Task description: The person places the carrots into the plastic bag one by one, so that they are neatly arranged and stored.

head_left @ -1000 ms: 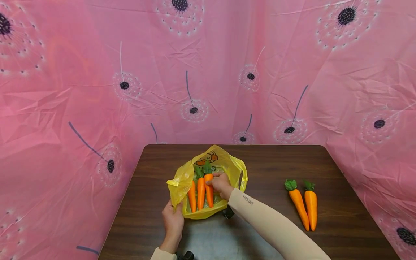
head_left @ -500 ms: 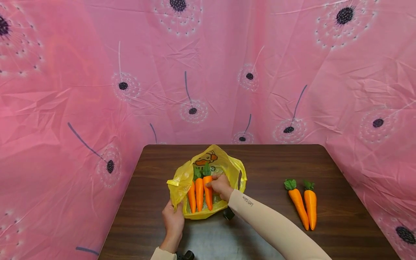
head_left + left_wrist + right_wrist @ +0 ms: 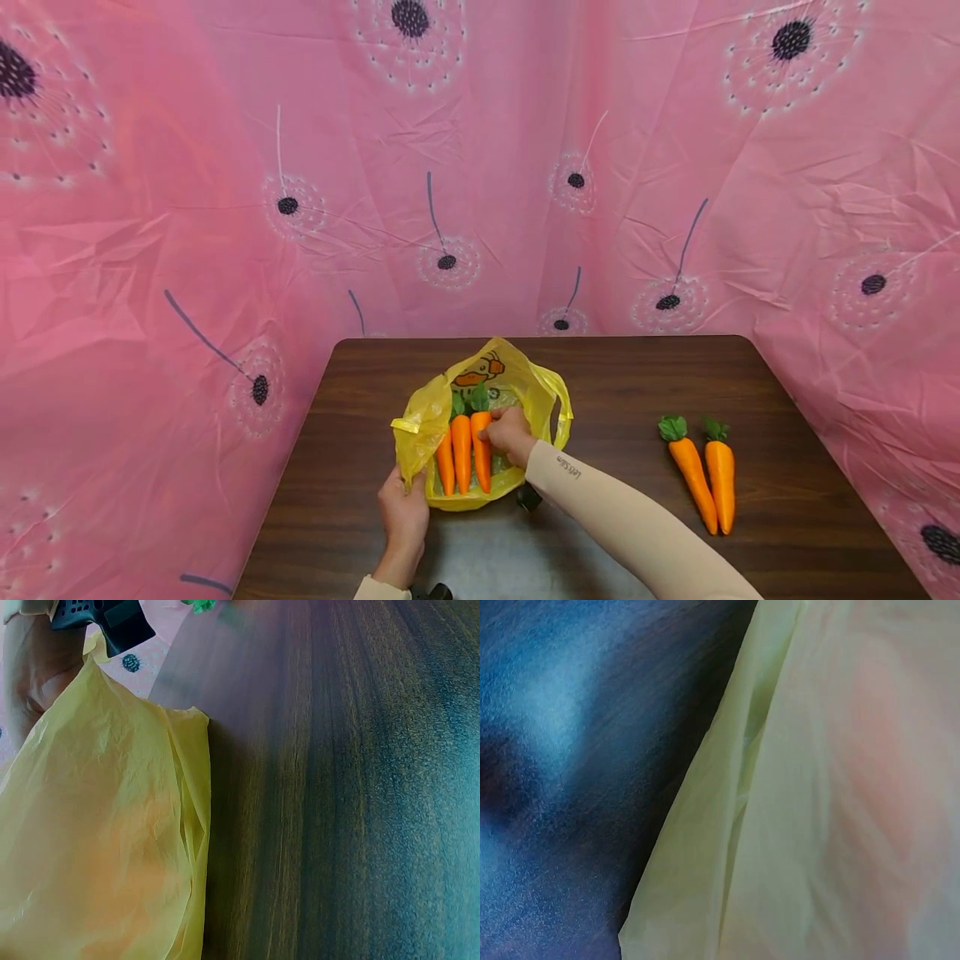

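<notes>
A yellow plastic bag [image 3: 426,410] with a duck print lies with its mouth towards me in the head view. Three orange carrots with green tops are inside, side by side: one at left [image 3: 446,467], a middle carrot [image 3: 462,454] and a right carrot [image 3: 482,471]. My left hand [image 3: 405,515] grips the bag's near left edge. Reaching into the opening, my right hand [image 3: 512,435] pinches the right carrot near its top. Both wrist views are mostly filled by the bag's side [image 3: 97,802], with orange showing faintly through; the fingers are hidden there.
Two more carrots, one at left [image 3: 693,483] and one at right [image 3: 721,483], lie close together on the right of the dark wooden table [image 3: 622,375]. A pink flowered cloth [image 3: 510,125] hangs behind and at the sides.
The right carrot has come down slightly towards the bag's near side, with my right hand still on it. My left hand keeps its grip on the bag. The head view has shifted slightly.
</notes>
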`<action>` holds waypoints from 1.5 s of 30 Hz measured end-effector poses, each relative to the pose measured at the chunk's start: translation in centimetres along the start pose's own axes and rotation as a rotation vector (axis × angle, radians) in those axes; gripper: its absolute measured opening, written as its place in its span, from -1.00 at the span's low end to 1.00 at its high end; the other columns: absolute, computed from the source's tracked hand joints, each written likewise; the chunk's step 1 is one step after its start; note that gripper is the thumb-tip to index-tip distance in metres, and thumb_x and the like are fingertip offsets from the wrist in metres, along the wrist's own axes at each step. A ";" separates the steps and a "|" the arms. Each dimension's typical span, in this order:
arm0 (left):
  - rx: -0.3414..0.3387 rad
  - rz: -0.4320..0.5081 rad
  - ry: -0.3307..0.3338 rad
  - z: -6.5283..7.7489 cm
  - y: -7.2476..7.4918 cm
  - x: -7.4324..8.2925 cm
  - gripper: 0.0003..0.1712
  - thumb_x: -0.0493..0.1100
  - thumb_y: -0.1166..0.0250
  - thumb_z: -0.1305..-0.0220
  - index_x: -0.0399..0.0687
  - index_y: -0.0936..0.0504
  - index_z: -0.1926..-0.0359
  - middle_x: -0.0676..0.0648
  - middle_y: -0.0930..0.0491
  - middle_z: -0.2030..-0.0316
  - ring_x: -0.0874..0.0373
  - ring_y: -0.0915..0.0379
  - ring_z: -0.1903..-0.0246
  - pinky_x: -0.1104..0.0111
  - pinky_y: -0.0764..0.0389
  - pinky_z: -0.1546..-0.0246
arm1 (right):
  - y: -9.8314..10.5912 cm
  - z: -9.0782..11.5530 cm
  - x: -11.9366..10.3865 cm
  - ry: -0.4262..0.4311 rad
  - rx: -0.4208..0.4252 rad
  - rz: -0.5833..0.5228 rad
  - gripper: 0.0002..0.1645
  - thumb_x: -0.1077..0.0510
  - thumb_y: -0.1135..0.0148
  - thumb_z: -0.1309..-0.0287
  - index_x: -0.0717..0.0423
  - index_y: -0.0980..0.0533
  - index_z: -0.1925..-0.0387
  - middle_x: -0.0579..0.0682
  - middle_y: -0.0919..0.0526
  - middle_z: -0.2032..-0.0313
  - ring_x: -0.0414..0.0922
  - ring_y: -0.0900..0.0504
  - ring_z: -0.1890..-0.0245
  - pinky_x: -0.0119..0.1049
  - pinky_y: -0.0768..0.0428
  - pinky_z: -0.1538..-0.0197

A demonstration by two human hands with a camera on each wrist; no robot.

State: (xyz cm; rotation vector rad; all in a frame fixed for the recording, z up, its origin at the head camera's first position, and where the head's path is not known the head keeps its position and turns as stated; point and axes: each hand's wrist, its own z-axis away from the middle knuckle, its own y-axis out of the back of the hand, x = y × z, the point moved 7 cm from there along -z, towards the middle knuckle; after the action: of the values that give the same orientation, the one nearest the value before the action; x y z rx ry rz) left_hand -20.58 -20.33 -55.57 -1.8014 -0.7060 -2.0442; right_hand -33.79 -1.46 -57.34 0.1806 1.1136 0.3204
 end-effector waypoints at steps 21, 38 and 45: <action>-0.007 -0.016 -0.008 0.6 -0.6 -0.1 -0.69 -0.47 -0.23 -0.34 -0.41 -0.62 -0.09 -0.30 -0.65 -0.03 -0.14 -0.56 -0.07 -0.03 -0.58 -0.07 | 2.1 1.2 -0.5 0.047 0.016 0.076 -0.31 0.27 -0.49 -0.10 0.38 -0.46 -0.25 0.25 -0.57 -0.15 0.16 -0.56 -0.13 -0.07 -0.63 -0.06; -0.004 -0.004 -0.011 0.5 -0.3 -0.5 -0.68 -0.48 -0.21 -0.34 -0.44 -0.60 -0.11 -0.33 -0.64 -0.05 -0.15 -0.53 -0.09 -0.01 -0.56 -0.09 | 3.2 8.9 -5.4 0.184 -0.435 -0.384 -0.43 0.12 -0.19 -0.45 0.40 -0.40 -0.31 0.24 -0.59 -0.18 0.10 -0.60 -0.16 -0.04 -0.55 -0.20; 0.003 -0.010 -0.012 0.4 -0.4 -0.3 -0.72 -0.48 -0.20 -0.35 -0.47 -0.61 -0.06 -0.35 -0.65 -0.01 -0.17 -0.54 -0.06 -0.05 -0.56 -0.08 | 4.0 12.3 -5.4 0.147 -0.650 -0.489 -0.46 0.17 -0.16 -0.46 0.42 -0.40 -0.31 0.28 -0.61 -0.15 0.15 -0.56 -0.21 -0.02 -0.50 -0.24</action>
State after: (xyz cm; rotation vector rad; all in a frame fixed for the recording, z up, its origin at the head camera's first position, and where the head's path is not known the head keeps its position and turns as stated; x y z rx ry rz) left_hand -20.41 -19.79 -55.87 -1.8142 -0.7230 -2.0393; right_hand -25.52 0.61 -46.19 -0.6907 1.1057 0.2426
